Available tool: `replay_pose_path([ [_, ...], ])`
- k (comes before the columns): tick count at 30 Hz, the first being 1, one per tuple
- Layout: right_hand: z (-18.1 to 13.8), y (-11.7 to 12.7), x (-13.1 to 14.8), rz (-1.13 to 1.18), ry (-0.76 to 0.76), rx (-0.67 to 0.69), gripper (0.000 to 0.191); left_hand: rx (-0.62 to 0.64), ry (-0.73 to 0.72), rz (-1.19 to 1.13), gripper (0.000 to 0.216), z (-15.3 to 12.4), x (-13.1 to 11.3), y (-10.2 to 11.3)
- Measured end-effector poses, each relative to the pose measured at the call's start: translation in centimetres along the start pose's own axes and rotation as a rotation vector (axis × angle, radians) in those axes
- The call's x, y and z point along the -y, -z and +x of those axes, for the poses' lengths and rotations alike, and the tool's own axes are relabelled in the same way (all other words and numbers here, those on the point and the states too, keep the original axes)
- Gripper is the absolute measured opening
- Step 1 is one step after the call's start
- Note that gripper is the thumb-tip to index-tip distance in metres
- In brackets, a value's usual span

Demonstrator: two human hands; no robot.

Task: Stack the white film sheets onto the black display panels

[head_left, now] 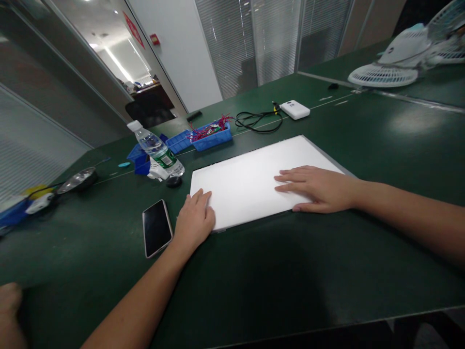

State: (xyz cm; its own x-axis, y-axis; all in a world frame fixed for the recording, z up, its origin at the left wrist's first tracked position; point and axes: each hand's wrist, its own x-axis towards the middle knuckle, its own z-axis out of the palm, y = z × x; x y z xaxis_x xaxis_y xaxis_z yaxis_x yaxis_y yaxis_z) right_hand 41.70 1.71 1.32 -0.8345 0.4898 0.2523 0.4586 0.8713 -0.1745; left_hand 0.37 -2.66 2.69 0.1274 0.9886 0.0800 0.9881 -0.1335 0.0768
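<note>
A flat white rectangular board (247, 179) with a thin grey edge lies on the green table. My right hand (319, 189) rests on its right part, palm down, with the fingers spread. At the board's near left corner, my left hand (194, 218) lies with its fingertips on the edge, holding nothing that I can see. A smartphone (157, 228) with a dark screen sits face up just left of my left hand. Beyond the board's left corner are a black mouse-like object (174, 182) and a water bottle (156, 148) that tilts in the view.
Blue bins (212, 138) with red wires stand behind the board. Farther right lie a black cable (259, 121) and a white power bank-like box (295, 110). White fans (385, 75) are at the back right. Another person's hand (9, 298) shows at the lower left of the table (272, 281).
</note>
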Motion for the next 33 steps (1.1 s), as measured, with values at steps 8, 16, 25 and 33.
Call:
replay_pose_path([
  [8, 0.2, -0.5, 0.4, 0.042, -0.047, -0.001, 0.062, 0.02, 0.015, 0.009, 0.062, -0.1, -0.2, 0.1],
  [16, 0.3, -0.6, 0.8, 0.007, -0.043, -0.003, 0.064, 0.024, 0.016, -0.004, 0.062, 0.0, -0.3, 0.2],
  [25, 0.3, -0.9, 0.9, 0.006, -0.045, 0.002, 0.068, 0.035, 0.006, 0.011, 0.064, 0.0, -0.4, 0.1],
  [33, 0.4, -1.0, 1.1, -0.014, -0.042, 0.008, 0.07, 0.047, 0.035, 0.0, 0.063, -0.1, -0.6, 0.5],
])
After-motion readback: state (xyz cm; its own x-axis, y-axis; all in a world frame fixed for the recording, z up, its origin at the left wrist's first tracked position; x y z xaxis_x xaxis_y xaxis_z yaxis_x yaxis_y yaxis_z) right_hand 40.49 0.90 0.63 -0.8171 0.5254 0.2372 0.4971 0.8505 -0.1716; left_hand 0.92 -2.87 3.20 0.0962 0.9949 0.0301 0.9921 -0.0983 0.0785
